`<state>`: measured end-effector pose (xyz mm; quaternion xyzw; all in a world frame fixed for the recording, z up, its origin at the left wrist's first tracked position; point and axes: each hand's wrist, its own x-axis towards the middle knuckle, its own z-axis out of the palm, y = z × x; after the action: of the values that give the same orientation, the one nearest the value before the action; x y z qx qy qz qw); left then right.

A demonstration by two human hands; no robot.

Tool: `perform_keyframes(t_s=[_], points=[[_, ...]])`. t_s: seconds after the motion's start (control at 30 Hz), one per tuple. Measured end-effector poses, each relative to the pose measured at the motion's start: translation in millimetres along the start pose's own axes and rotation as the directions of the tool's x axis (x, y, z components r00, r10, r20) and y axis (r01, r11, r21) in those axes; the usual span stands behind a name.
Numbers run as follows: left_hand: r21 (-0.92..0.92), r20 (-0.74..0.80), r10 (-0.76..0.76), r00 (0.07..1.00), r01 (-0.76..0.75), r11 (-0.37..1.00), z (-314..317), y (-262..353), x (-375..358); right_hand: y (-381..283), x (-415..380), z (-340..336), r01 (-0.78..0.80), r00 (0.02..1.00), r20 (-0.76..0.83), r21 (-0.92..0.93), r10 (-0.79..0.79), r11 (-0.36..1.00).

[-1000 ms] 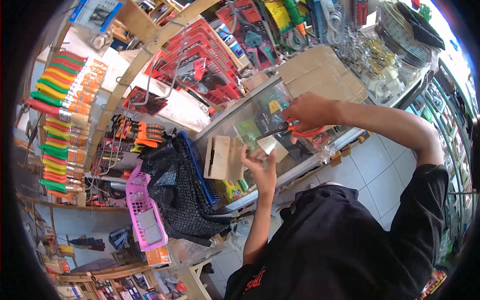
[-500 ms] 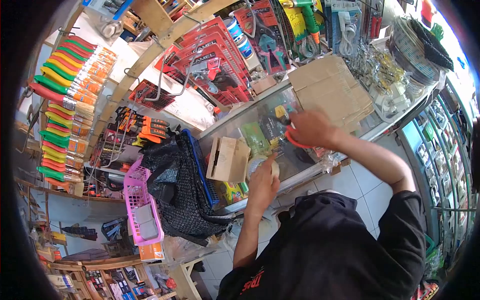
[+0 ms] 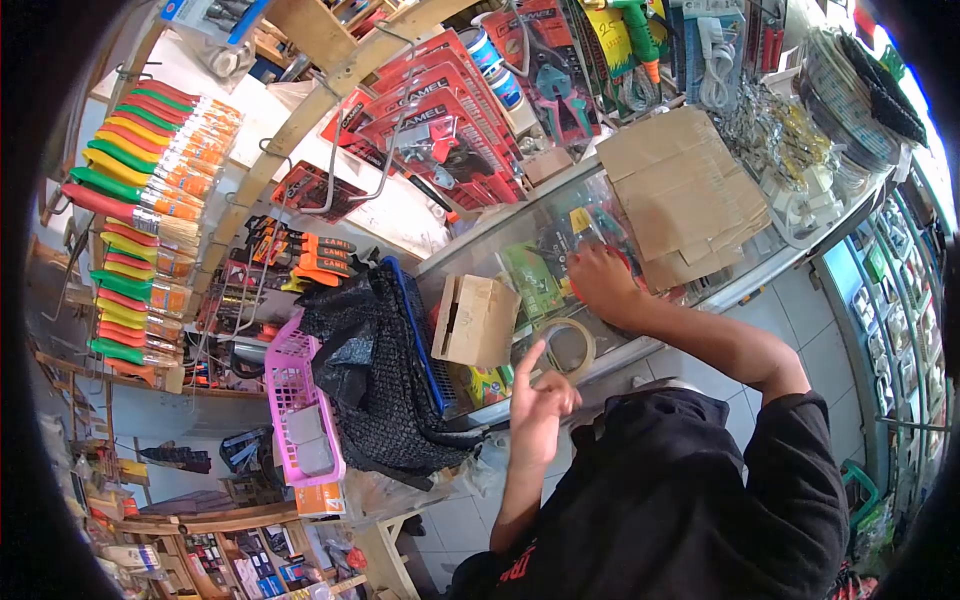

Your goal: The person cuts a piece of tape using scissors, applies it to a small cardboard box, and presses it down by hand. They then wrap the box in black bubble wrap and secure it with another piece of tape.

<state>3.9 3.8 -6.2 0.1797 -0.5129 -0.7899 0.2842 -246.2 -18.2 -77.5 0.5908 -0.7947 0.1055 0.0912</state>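
Several red "CAMEL" packs (image 3: 440, 110) above hands (image 3: 545, 400)

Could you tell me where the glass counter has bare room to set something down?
Bare glass counter lies between the small cardboard box and the flattened cardboard, behind the right hand. The front edge is crowded: tape roll, left hand. Left of the box, black netting fills it.

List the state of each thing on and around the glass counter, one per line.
Roll of tan tape: lying flat on the glass counter.
Left hand: raised, empty, beside the tape.
Right hand: resting on the counter; what it grips is hidden.
Small cardboard box: upright.
Flattened cardboard: lying flat.
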Motion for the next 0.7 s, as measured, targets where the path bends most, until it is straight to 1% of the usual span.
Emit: perform_keyframes(t_s=[0.03, 0.07, 0.1, 0.13, 0.17, 0.2, 0.23, 0.3, 0.37, 0.4, 0.5, 0.57, 0.63, 0.7], points=[[-0.299, 0.033, -0.093, 0.995, 0.099, 0.949, -0.4, 8.6, -4.5, 1.8, -2.9, -5.5, 0.048, 0.997, -0.065, 0.167, -0.037, 0.985], [-0.322, 0.045, -0.083, 0.996, 0.093, 0.942, 0.7, 13.2, -7.5, 2.7, -9.3, -11.9, 0.106, 0.989, -0.134, 0.327, -0.065, 0.939], [-0.352, 0.072, -0.065, 0.995, 0.086, 0.932, -1.3, 14.2, -9.6, 1.5, -15.5, -21.5, 0.17, 0.976, -0.204, 0.474, -0.08, 0.864], [-0.382, 0.099, -0.045, 0.994, 0.079, 0.921, -2.9, 14.5, -11.1, -1.3, -21.2, -38.2, 0.08, 0.996, -0.088, 0.715, -0.024, 0.695], [-0.413, 0.125, -0.022, 0.992, 0.072, 0.908, -3.5, 13.8, -11.4, -4.5, -28.3, -59.6, -0.035, 0.999, 0.042, 0.884, -0.004, 0.467], [-0.429, 0.134, -0.02, 0.991, 0.076, 0.9, -3.6, 11.2, -11.2, -7.5, -36.3, -76.2, -0.169, 0.984, 0.176, 0.965, -0.02, 0.203], [-0.443, 0.143, -0.02, 0.989, 0.083, 0.893, -3.8, 7.7, -11.4, -10.4, -45.4, -87.6, -0.234, 0.971, 0.235, 0.972, -0.032, 0.026], [-0.444, 0.173, -0.018, 0.985, 0.095, 0.891, -1.7, 3.1, -11.6, -17.0, -64.4, -100.3, -0.352, 0.935, 0.344, 0.88, -0.083, -0.319], [-0.414, 0.216, -0.015, 0.976, 0.105, 0.904, 2.3, 0.2, -10.1, -25.6, -81.6, -96.1, -0.351, 0.932, 0.356, 0.848, -0.065, -0.398], [-0.41, 0.204, -0.059, 0.977, 0.14, 0.901, 4.3, -0.3, -10.9, -29.8, -87.4, -100.9, -0.356, 0.928, 0.369, 0.83, -0.055, -0.429], [-0.318, 0.288, -0.048, 0.957, 0.143, 0.937, 1.3, -7.8, -9.4, -35.7, -97.3, -110.9, -0.349, 0.919, 0.392, 0.78, -0.029, -0.52], [-0.19, 0.275, -0.115, 0.954, 0.171, 0.967, 1.0, -6.1, -9.4, -36.7, -100.0, -111.9, -0.323, 0.919, 0.395, 0.753, 0.001, -0.573], [-0.035, 0.239, -0.175, 0.955, 0.189, 0.981, 5.1, -1.2, -10.1, -38.3, -101.1, -115.2, -0.307, 0.912, 0.408, 0.745, 0.041, -0.592], [0.026, 0.264, -0.17, 0.949, 0.169, 0.985, 2.6, -3.3, -9.2, -42.0, -100.9, -116.7, -0.291, 0.904, 0.42, 0.743, 0.082, -0.602]])
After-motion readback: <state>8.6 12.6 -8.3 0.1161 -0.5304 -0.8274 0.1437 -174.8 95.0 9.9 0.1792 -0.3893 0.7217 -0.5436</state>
